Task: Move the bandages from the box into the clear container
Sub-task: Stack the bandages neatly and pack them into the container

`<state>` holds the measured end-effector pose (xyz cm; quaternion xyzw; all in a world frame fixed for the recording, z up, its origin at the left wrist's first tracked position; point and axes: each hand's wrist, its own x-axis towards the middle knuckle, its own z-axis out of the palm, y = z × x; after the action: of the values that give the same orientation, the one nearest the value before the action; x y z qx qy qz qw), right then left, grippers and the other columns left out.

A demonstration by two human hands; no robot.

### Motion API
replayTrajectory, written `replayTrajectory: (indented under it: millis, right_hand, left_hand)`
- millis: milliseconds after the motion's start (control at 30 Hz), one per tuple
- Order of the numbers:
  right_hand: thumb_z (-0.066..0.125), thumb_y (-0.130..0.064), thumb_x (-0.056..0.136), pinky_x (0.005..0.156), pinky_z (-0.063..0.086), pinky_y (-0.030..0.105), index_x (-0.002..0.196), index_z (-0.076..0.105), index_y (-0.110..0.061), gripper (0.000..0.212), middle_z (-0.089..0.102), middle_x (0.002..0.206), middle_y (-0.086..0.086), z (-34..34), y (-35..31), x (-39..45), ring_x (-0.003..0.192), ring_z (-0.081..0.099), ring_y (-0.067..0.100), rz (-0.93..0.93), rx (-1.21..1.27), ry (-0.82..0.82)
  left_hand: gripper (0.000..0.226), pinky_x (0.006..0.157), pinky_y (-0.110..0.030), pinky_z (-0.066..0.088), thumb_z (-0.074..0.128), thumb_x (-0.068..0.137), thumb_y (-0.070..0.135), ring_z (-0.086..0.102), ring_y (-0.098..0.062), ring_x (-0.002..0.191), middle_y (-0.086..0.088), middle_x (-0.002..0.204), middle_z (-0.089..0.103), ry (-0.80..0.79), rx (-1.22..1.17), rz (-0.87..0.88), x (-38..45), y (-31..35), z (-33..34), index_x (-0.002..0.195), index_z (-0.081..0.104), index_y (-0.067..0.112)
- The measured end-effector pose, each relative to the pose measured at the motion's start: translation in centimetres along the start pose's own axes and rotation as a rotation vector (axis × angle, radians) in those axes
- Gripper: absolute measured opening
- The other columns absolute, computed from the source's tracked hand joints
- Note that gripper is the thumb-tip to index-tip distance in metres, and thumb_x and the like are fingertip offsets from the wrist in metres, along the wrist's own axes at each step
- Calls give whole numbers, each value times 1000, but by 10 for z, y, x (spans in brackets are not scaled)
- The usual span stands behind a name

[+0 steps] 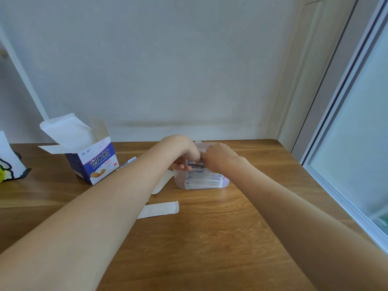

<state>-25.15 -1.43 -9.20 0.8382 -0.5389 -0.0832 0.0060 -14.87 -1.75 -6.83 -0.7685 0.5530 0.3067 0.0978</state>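
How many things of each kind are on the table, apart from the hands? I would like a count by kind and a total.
Box: 1
Clear container with a stack of bandages, too tight to count: 1
Loose bandages: 3
Bag at the left edge: 1
Total: 6

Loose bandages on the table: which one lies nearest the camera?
The flat white bandage lying alone in front of the clear container; the other strip lies farther back, against the container's left side.
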Motion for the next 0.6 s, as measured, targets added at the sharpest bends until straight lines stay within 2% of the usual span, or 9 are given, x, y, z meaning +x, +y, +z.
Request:
replayTrajectory:
  millis: [133,267,367,467,533,600]
  right_hand:
    - [29,-15,100,88,42,37,136,40,-22,39,48,126,15,2,1,6,118,44,33,-47,-46,-18]
    - [28,-15,100,87,42,37,136,40,-19,38,47,127,14,2,1,5,119,43,33,-77,-87,-2]
    - [28,-16,100,88,43,37,135,41,-17,37,46,128,15,1,2,4,119,44,33,-55,-89,-7]
    - [31,-14,99,78,43,36,134,42,-17,37,49,122,14,-1,-1,4,116,47,34,-34,-95,11]
    - [31,-12,98,71,39,33,132,45,-16,37,54,110,11,-8,-2,3,110,53,33,-20,-79,77]
    - [27,-13,99,70,36,33,128,49,-12,37,56,114,13,-21,-4,-5,108,54,34,11,-41,171]
  left_hand:
    - [51,42,-14,33,45,94,43,38,-8,39,1,36,50,-15,-53,-8,0,-6,-1,131,42,8]
    - [52,35,-9,34,47,93,45,40,-8,26,-2,39,53,-20,-92,-5,-2,-9,-2,129,47,8]
    - [51,35,-9,36,47,94,44,41,-8,26,-2,38,54,-19,-94,-15,-3,-8,-2,128,47,6]
    - [47,38,-14,35,45,95,40,39,-10,38,-2,51,52,27,-47,18,-12,-8,-3,125,47,3]
    - [31,44,-20,33,42,97,32,36,-13,44,-4,57,48,123,-19,80,-22,-9,-7,111,51,6]
    - [24,45,-21,31,40,97,23,38,-15,42,-4,46,51,258,-7,141,-34,-13,-12,87,53,5]
